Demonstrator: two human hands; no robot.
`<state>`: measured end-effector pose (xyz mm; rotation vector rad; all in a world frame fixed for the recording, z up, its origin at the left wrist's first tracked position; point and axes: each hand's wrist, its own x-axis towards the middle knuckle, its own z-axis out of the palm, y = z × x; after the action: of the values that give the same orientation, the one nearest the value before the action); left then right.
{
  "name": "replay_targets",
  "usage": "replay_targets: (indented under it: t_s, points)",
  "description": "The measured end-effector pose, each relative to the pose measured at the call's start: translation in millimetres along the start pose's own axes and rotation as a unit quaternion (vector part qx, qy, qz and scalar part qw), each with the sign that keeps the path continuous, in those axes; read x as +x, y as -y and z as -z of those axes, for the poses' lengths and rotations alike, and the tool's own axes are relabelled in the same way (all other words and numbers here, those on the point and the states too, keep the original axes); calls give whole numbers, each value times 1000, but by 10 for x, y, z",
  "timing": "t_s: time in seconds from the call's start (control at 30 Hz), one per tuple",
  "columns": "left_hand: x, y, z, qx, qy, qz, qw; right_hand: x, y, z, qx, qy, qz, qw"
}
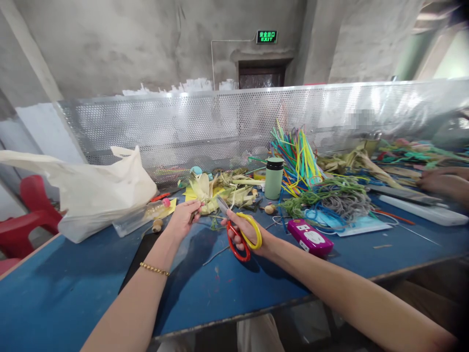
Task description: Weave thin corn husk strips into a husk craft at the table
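My right hand (239,229) is closed around a pair of scissors (255,233) with one red and one yellow loop. The blades point up and left, toward a pale, dried leafy husk (203,188). My left hand (184,218) is pinched just left of the blades, its fingertips by the husk's near edge. A small brownish bit shows between its fingers, too small to name. Under the hands is a blue tabletop (205,298), with a thin grey cord (216,255) lying on it.
A white plastic bag (102,195) stands left. Beyond the hands are a green jar (274,181), colourful strips (296,156) and tangled cords (344,198). A purple box (309,238) lies right of the scissors. Another person's hand (445,183) is at far right. A perforated metal screen (183,132) runs behind.
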<state>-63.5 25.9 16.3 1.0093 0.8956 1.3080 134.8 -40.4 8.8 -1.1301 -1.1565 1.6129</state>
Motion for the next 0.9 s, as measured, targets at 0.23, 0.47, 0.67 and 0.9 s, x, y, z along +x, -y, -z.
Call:
replay_targets:
  t_s: [0.23, 0.47, 0.67, 0.9]
  points:
    - [3, 19, 3, 8, 22, -6, 1000, 23, 15, 1, -37, -81, 34, 995]
    - [11, 37, 39, 17, 28, -8, 999, 375, 332, 689, -455, -198, 98, 862]
    - [-7, -5, 21, 8, -1, -14, 1000, 461, 306, 819, -655, -222, 147, 707]
    - [-35, -34, 26, -3, -32, -35, 999, 665, 27, 552, -656, -121, 220, 712]
